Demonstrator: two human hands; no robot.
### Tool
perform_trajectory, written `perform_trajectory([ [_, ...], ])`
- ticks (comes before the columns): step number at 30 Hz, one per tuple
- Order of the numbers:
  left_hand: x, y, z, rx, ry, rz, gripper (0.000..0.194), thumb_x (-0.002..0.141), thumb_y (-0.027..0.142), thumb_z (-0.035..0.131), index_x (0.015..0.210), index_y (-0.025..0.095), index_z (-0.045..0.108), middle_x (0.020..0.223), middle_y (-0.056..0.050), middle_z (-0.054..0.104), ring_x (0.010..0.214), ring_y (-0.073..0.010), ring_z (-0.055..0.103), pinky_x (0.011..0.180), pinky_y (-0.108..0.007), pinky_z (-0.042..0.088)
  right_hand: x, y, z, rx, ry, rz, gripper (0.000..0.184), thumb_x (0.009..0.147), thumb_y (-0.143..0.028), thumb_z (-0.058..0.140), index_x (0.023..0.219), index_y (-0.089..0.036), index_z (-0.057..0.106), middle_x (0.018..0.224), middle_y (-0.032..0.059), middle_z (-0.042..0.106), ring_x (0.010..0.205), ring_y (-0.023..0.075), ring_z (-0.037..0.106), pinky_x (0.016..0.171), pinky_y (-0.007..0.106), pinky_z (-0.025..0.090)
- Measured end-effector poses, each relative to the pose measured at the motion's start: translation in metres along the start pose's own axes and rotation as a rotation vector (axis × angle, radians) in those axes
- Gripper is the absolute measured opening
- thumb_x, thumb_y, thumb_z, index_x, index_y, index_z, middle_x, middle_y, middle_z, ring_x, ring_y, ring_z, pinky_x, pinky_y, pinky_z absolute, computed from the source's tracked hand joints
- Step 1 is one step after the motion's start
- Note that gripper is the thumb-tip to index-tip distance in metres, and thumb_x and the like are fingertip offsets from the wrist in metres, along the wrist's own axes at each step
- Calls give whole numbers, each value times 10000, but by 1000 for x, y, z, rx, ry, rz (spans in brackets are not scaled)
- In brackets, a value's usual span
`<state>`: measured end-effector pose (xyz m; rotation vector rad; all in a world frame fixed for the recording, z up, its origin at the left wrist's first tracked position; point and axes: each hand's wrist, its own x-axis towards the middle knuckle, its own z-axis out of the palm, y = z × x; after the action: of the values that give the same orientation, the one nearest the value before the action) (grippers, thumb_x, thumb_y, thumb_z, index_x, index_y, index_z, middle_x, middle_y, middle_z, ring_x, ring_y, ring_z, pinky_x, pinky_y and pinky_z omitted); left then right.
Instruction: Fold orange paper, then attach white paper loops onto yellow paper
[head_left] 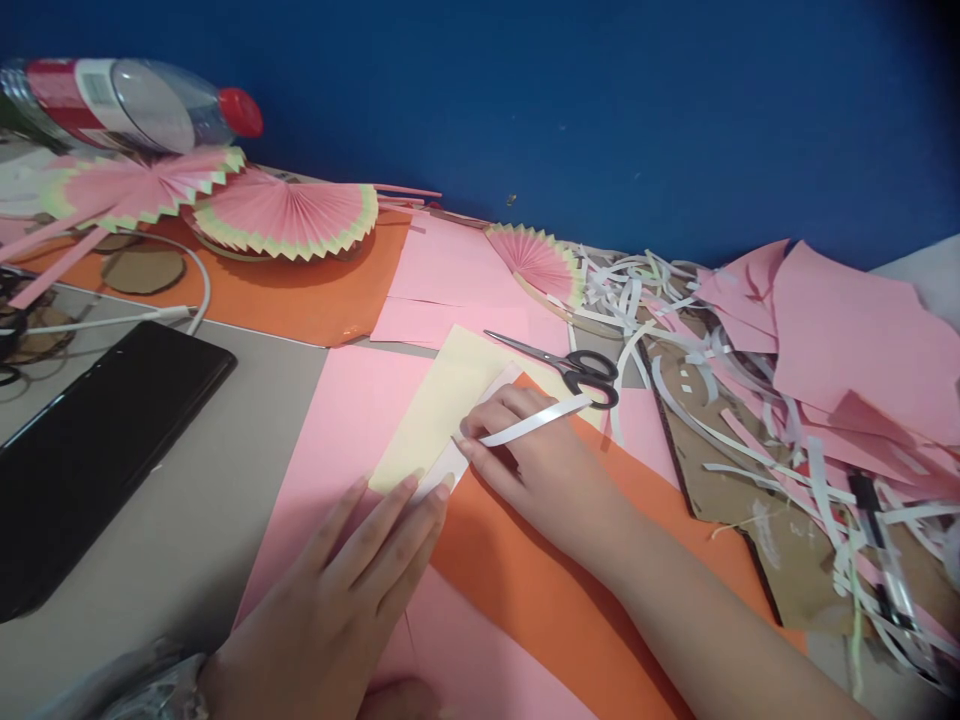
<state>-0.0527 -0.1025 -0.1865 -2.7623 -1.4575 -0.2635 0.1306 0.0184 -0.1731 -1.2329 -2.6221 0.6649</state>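
Observation:
My left hand [330, 590] lies with fingers stretched over the lower end of a pale yellow paper [431, 405], holding it down. A narrow whitish band [442, 472] runs along that paper's right edge. Thumb and fingers of my right hand [551, 470] are pinched at this band, and a thin white strip that looks like tape backing [544, 417] curls out of them to the right. Beneath are pink paper [300, 480] and orange paper [517, 570]. Black-handled scissors [589, 372] rest just beyond my right hand, their blades pointing left.
A black phone [112, 450] lies at left near a white cable [97, 322]. Pink pleated paper fans [292, 215] and a plastic bottle on its side [150, 105] are along the blue wall [525, 100]. At right are cardboard [697, 450], white paper scraps, pink sheets [855, 330] and a pen [889, 560].

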Motion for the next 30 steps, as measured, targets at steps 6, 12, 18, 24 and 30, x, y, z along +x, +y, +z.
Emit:
perform_trajectory([
  [6, -1, 1, 1, -3, 8, 3, 723, 774, 665, 459, 1243, 125, 563, 1388, -49, 461, 1318, -240, 296, 1140, -373, 57, 2, 2, -4, -4, -33, -9, 169, 911, -289, 431, 800, -208, 530, 826, 16, 544, 769, 154, 475, 658, 293, 351],
  [12, 0, 4, -3, 2, 17, -20, 747, 768, 681, 450, 1224, 103, 577, 1384, -61, 465, 1322, -248, 289, 1142, -378, 52, 2, 3, -3, -10, -31, -18, 174, 915, -290, 411, 802, -207, 514, 829, 19, 538, 769, 156, 474, 671, 295, 355],
  [18, 0, 6, -5, -12, 18, -26, 759, 789, 674, 420, 1250, 85, 551, 1396, -82, 450, 1308, -268, 314, 1133, -400, 76, 0, 2, 1, -21, 8, -24, 165, 909, -275, 413, 811, -203, 525, 835, 26, 535, 788, 164, 473, 679, 295, 352],
  [24, -1, 4, -4, -27, 15, -6, 763, 799, 659, 421, 1300, 87, 495, 1428, -83, 405, 1329, -260, 284, 1126, -398, 89, 3, 3, -4, -61, 3, -73, 180, 915, -263, 402, 796, -195, 519, 792, 21, 528, 749, 151, 466, 658, 284, 333],
  [30, -1, 5, -7, -6, 47, -35, 743, 788, 663, 430, 1266, 105, 538, 1376, -66, 482, 1297, -243, 328, 1131, -369, 76, 7, 6, -10, -95, -27, -155, 177, 901, -295, 447, 788, -199, 542, 777, 16, 526, 777, 160, 455, 687, 290, 326],
])
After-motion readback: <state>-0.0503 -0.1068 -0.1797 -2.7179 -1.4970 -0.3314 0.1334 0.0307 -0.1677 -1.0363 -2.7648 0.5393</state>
